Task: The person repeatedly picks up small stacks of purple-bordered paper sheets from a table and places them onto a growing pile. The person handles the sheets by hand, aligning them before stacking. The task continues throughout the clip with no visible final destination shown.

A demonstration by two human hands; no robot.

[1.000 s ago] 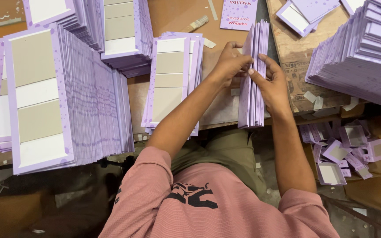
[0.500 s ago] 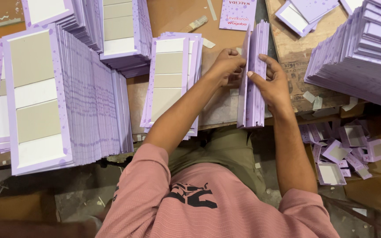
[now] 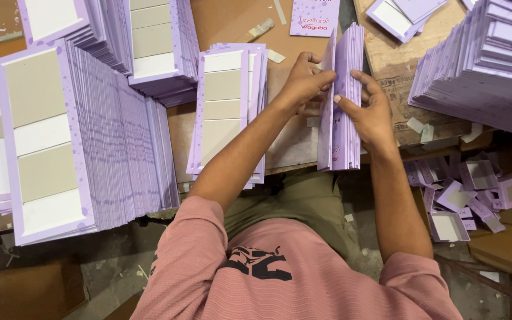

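An upright bundle of lilac card covers [image 3: 340,127] stands on edge on the brown table [image 3: 226,21]. My left hand [image 3: 304,80] pinches the leftmost card of the bundle near its top and tilts it away from the rest. My right hand [image 3: 370,112] grips the bundle from its right side, thumb laid on the cards' upper edge. To the left of my left arm lies a flat stack of the same covers [image 3: 227,106], grey and white panels facing up.
Large fanned stacks of lilac covers [image 3: 72,136] fill the table's left side, and another stack [image 3: 481,71] lies at the right. A printed lilac card [image 3: 314,16] lies at the top. Small folded lilac boxes [image 3: 463,198] sit low right. Paper scraps [image 3: 419,127] lie on a board.
My left hand has peeled the leftmost card slightly away from the bundle. The view has shifted a little; the bundle stays in place.
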